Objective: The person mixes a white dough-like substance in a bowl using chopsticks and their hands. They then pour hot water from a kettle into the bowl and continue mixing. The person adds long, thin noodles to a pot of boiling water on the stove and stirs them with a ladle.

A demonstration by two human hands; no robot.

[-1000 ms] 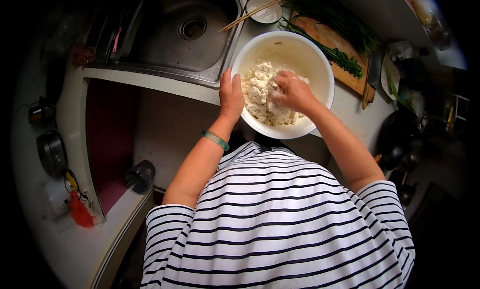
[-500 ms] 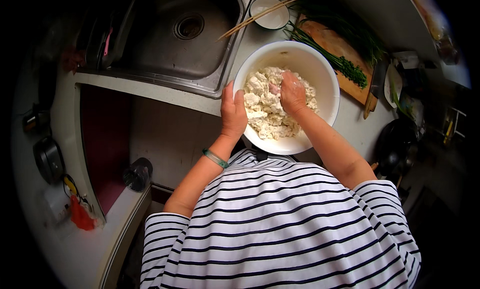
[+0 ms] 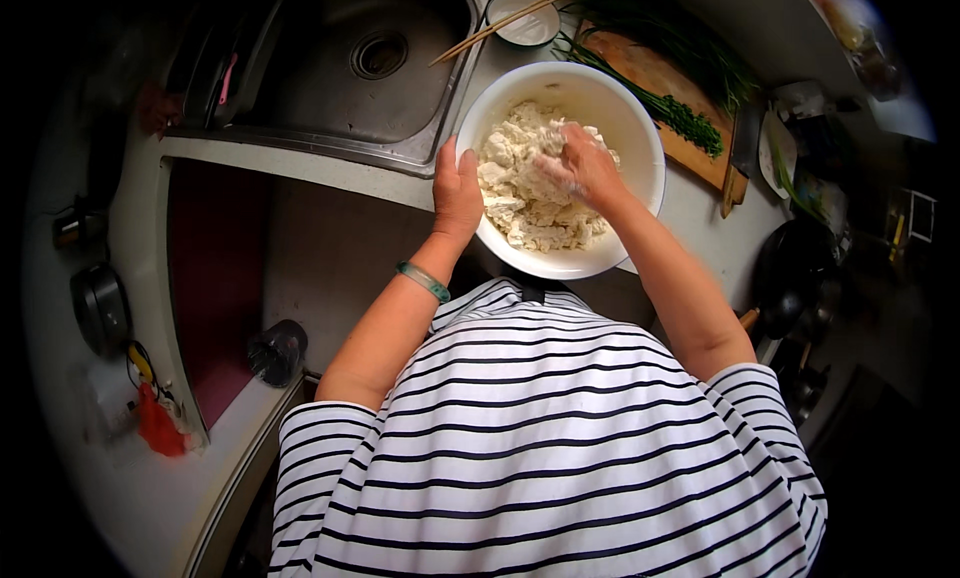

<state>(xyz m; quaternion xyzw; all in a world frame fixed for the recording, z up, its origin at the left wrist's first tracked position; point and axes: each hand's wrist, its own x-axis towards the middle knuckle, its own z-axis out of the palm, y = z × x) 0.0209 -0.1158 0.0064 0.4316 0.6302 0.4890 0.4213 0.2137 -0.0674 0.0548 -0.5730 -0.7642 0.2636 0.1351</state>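
A large white basin (image 3: 648, 168) sits at the counter's front edge, close to my body. Shaggy, crumbly pale dough (image 3: 525, 213) fills its bottom in loose clumps. My left hand (image 3: 458, 193) grips the basin's left rim, thumb at the inner side and fingers along the outside. Over the dough's upper right part, my right hand (image 3: 588, 168) is inside the basin, its flour-coated fingers bent but apart and somewhat blurred. No lump shows plainly between those fingers. A green bangle (image 3: 424, 281) circles my left forearm.
Left of the basin is a steel sink (image 3: 330, 98). Behind stands a small bowl (image 3: 525, 23) with chopsticks (image 3: 505, 26) across it. A cutting board (image 3: 625, 56) at right carries green stalks (image 3: 690, 43), chopped greens (image 3: 690, 128) and a knife (image 3: 740, 163). A dark wok (image 3: 795, 263) lies farther right.
My right hand has lifted slightly out of the dough, its fingers spreading apart. The left hand keeps its hold on the rim. The whole view has shifted a little.
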